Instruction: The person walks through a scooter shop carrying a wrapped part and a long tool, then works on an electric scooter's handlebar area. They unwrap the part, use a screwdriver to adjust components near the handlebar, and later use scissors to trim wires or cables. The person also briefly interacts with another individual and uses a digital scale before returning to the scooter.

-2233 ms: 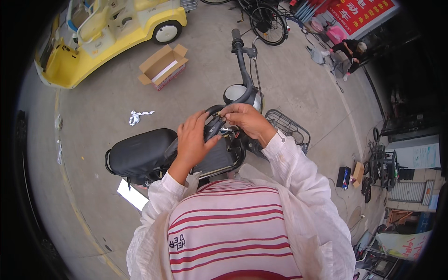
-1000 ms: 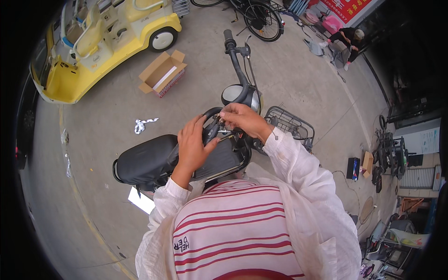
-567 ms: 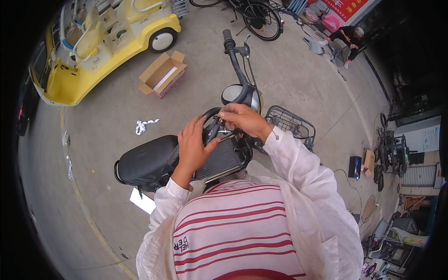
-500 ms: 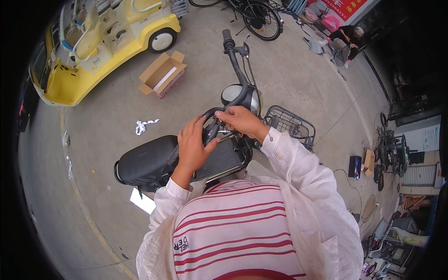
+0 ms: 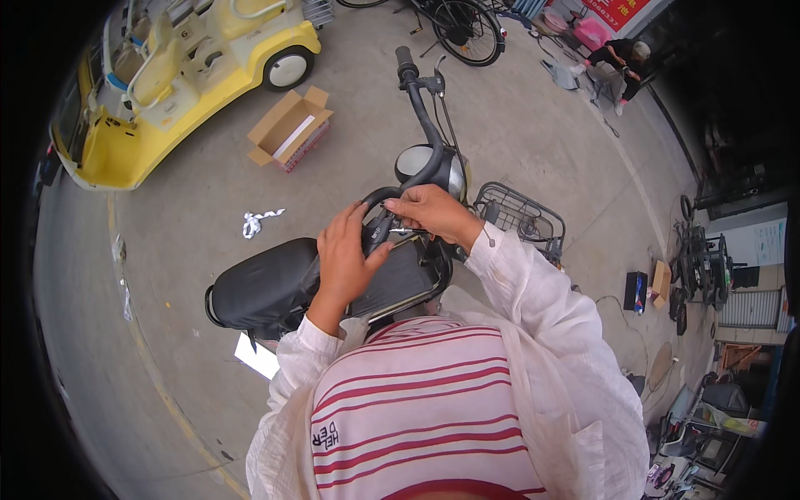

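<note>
A small electric bike stands before me, its black handlebar curving from the far grip toward my hands. My left hand is wrapped round the near grip end, thumb along one side of a black part. Just right of it, my right hand is closed in a pinch at the bar. Whatever sits between its fingertips is too small to make out. A thin silver piece shows below those fingers. The round headlight and the black wire basket lie beyond, with the black seat to the left.
An open cardboard box stands on the concrete, with crumpled white wrapping nearer. A yellow cart is at far left, a black bicycle at the back. A person sits at far right. Small boxes lie at right.
My right hand has shifted slightly at the bar, its fingertips still pinched. The left hand stays nearly in place.
</note>
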### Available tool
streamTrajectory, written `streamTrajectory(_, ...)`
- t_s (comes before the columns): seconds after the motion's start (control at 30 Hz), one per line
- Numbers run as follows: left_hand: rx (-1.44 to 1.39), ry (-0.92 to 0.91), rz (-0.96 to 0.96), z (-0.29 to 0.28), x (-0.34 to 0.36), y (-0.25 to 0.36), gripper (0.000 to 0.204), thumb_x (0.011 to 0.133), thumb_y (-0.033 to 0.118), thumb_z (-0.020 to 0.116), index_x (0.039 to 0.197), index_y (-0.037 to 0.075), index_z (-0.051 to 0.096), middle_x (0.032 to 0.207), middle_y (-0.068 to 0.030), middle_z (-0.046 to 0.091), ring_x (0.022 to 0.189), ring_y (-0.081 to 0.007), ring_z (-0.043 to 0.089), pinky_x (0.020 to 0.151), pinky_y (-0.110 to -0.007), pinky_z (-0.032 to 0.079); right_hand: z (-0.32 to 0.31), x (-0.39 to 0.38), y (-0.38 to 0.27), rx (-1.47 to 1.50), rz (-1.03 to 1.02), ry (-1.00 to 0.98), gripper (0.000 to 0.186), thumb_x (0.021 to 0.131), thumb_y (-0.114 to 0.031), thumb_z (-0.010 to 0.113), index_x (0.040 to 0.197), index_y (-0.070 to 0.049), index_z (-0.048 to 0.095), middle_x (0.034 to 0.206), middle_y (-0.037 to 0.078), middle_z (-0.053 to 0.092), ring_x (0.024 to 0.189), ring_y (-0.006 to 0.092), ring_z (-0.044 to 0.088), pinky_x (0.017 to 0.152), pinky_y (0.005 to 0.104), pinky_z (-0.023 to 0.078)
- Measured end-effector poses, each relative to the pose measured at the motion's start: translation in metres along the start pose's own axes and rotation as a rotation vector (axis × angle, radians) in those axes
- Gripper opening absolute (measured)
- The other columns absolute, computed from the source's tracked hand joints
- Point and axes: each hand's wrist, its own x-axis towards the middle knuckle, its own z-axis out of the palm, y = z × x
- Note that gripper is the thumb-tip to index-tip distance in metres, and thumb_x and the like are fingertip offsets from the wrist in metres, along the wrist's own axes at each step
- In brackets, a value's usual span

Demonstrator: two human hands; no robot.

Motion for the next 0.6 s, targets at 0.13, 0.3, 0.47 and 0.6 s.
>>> streamTrajectory(0.13,0.013,0.009,0.011,0.002,0.000,-0.001,0.070,0.073,0.029,0.076,0.132,0.005,0.048,0.134,-0.0163,0.050,0.123,-0.0333,0.047,0.100,-0.044,0.032,-0.005,0.007,0.018,0.156,-0.141,-0.100,0.016,0.090,-0.014,0.065,0.094,0.001,0.063,0.077,0.004,0.061,0.062,0.0073,0.051,0.055,0.0213,0.040)
streamTrajectory(0.3,0.015,0.005,0.018,0.002,0.002,0.001,0.071,0.072,0.030,0.077,0.132,0.006,0.048,0.133,-0.0155,0.050,0.123,-0.0324,0.047,0.100,-0.045,0.032,-0.004,0.003,0.013,0.279,-0.209,-0.080,0.016,0.090,-0.014,0.063,0.094,0.001,0.063,0.077,0.004,0.061,0.062,0.0075,0.051,0.055,0.0224,0.041)
streamTrajectory(0.47,0.025,0.005,0.030,0.000,0.001,0.000,0.068,0.075,0.028,0.075,0.133,0.005,0.048,0.135,-0.0172,0.049,0.123,-0.0353,0.046,0.101,-0.044,0.033,0.005,0.005,0.006,-0.035,-0.100,0.093,0.035,0.086,-0.029,0.071,0.087,0.005,0.063,0.071,0.005,0.060,0.062,0.0084,0.052,0.052,0.0251,0.042)
streamTrajectory(0.6,0.031,-0.001,0.038,0.002,0.002,0.000,0.068,0.076,0.030,0.074,0.134,0.005,0.047,0.135,-0.0172,0.048,0.123,-0.0352,0.046,0.102,-0.044,0.033,-0.002,0.011,0.016,0.076,-0.222,-0.005,0.029,0.085,-0.022,0.072,0.090,0.005,0.063,0.072,0.004,0.061,0.062,0.0095,0.054,0.052,0.0249,0.043)
